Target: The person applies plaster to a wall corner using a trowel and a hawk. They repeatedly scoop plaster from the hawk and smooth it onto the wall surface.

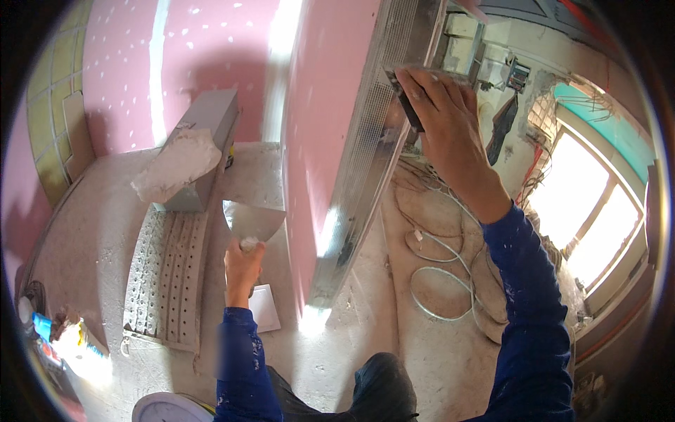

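Note:
In my left hand (242,271) is a wide putty knife (256,220), its broad metal blade pointing forward over the floor. My fingers are wrapped around its handle. My right hand (446,105) is raised and grips a dark flat block (404,102), whose exact kind I cannot make out. That block lies against the end of a pink board wall (320,133), by a ribbed metal profile (362,137) running along the wall's edge. Pale filler streaks and spots mark the pink boards.
A perforated metal plank (165,274) lies left of my left hand, with a long grey box (218,116) and a whitish slab (179,165) beyond. Loose cables (443,292) coil on the right floor. A bucket (169,409) stands near; a white square plate (264,309) lies below the knife.

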{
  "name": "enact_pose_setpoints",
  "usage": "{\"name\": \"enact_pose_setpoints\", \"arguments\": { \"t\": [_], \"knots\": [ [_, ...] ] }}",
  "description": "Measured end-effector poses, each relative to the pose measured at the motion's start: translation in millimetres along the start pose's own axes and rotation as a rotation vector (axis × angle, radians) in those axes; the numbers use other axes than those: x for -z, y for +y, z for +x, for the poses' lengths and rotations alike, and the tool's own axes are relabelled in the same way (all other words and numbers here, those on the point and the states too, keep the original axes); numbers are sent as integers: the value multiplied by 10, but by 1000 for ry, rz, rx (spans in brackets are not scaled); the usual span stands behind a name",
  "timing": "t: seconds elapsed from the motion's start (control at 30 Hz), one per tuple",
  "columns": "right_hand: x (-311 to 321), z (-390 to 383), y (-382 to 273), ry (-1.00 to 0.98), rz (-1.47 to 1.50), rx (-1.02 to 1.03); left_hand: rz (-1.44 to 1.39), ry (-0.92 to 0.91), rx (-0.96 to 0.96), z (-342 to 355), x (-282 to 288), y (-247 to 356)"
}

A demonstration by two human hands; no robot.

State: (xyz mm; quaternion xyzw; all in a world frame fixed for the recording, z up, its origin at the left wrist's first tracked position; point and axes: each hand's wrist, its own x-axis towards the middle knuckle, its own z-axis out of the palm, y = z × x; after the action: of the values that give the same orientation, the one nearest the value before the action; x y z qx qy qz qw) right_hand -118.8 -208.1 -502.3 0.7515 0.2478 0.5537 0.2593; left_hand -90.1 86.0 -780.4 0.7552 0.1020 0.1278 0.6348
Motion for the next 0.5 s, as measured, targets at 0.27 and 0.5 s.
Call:
{"name": "enact_pose_setpoints", "arguments": {
  "t": [0.27, 0.5],
  "knots": [
    [-179, -150, -201, -51, -94, 18, -28, 3, -25, 2, -8, -39],
    [52, 227, 126, 88, -105, 17, -25, -11, -41, -39, 29, 10]
  ]
}}
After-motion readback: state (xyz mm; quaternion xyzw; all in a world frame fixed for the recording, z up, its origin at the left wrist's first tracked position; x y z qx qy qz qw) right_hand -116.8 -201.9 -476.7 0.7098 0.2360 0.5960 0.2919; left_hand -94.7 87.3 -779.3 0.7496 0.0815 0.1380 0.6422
